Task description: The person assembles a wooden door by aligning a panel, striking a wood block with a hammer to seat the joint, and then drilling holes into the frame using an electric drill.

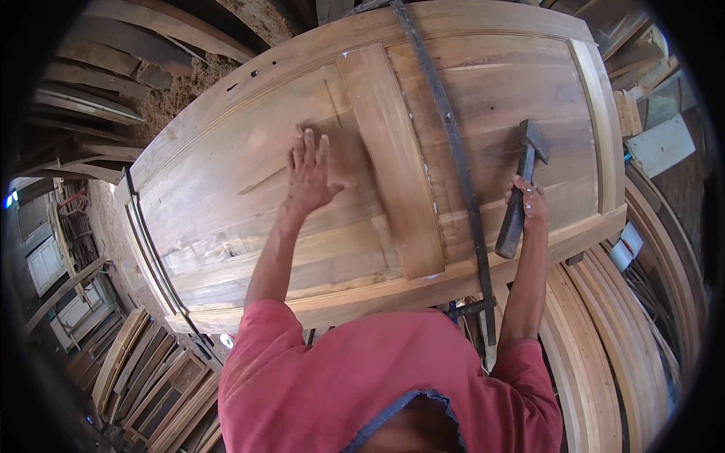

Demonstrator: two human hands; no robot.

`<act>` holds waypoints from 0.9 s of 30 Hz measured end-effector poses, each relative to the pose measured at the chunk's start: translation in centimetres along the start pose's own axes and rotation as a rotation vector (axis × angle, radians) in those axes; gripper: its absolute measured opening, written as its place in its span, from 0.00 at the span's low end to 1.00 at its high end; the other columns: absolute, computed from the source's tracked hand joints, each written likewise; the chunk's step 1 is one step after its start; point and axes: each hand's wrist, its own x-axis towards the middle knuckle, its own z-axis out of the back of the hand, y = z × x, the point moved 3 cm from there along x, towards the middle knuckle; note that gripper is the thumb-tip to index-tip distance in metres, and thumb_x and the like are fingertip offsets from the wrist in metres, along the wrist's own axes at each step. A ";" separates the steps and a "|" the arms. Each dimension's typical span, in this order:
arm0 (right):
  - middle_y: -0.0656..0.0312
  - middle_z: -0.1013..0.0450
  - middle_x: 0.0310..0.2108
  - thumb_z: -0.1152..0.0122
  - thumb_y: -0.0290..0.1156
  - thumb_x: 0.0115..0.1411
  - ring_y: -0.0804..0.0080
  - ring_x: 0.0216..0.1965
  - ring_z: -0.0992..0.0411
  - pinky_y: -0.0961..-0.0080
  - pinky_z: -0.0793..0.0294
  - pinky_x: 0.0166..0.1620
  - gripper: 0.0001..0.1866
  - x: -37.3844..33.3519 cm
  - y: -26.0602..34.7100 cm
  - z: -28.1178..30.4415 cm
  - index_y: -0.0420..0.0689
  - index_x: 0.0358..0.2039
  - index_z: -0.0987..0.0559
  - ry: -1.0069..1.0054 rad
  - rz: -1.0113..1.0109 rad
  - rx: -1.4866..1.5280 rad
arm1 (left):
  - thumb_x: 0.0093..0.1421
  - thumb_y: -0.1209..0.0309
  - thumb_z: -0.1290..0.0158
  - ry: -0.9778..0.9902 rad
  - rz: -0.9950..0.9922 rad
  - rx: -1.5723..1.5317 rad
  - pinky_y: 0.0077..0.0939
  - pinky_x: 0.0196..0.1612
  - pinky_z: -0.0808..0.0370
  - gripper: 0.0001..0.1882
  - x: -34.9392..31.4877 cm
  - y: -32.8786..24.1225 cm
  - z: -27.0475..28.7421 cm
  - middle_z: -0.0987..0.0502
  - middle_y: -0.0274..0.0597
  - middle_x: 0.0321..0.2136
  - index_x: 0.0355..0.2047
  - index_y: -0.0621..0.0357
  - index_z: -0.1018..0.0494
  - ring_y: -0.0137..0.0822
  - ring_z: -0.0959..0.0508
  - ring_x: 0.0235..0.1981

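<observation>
In front of me lies a large wooden panel door (249, 151) with a raised frame and a wide crosspiece (396, 166). My left hand (310, 170) has its fingers stretched out over the panel left of the crosspiece; whether it touches the wood I cannot tell. With my right hand (529, 200) I grip the handle of a hammer (534, 140), its dark metal head pointing away from me over the right panel. A long dark metal bar clamp (453, 136) spans the door between crosspiece and hammer. White residue, perhaps glue, lines the crosspiece's edges.
A second dark bar clamp (155, 245) crosses the door's left end. Long boards (596, 340) are stacked at the lower right, and more timber (158, 385) lies at the lower left. Sawdust (185, 98) and planks lie beyond the far edge.
</observation>
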 end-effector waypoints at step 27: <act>0.64 0.28 0.27 0.41 0.35 0.69 0.75 0.23 0.27 0.74 0.22 0.25 0.09 -17.5 -11.9 0.4 0.43 0.38 0.26 -0.073 0.134 0.386 | 0.46 0.42 0.32 -0.023 0.202 -0.100 0.51 0.63 0.37 0.51 -0.8 7.2 2.0 0.30 0.55 0.57 0.63 0.55 0.38 0.57 0.34 0.61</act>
